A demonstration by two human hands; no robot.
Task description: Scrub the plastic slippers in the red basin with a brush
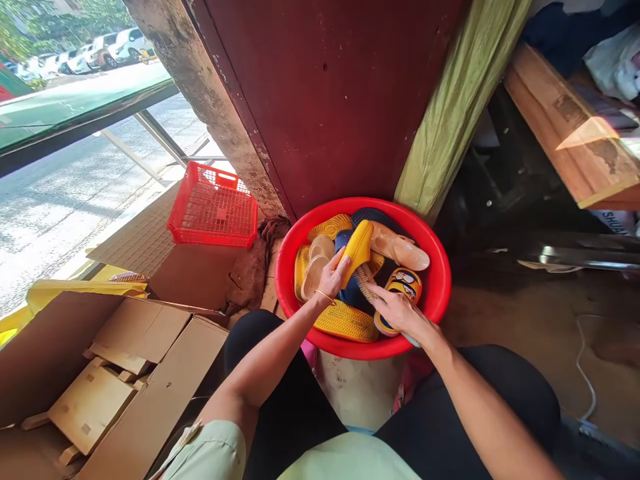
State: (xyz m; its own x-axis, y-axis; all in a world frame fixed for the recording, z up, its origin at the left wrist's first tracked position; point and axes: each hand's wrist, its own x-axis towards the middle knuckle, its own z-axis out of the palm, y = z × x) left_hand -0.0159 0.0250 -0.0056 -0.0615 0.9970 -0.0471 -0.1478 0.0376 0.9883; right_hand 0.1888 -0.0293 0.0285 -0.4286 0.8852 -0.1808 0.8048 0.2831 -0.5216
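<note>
A large red tub (438, 267) full of slippers stands between my knees. My left hand (333, 275) grips a yellow slipper (359, 248), tilted upward over the tub's middle. In my right hand (397, 310) is a brush (367, 283), its bristles close to the yellow slipper's lower end. Around them lie a tan slipper (397, 248) at the upper right, a yellow slipper with a cartoon strap (404, 285) under my right hand, beige slippers (316, 263) at the left, and a yellow sole (347, 321) at the front. Dark blue slippers show partly beneath.
Behind the tub is a dark red door (330, 100) beside a green curtain (453, 113). A red crate (215, 207) sits at the left, above an open cardboard box (165, 387) holding wooden pieces. A wooden bench (575, 133) stands at the upper right.
</note>
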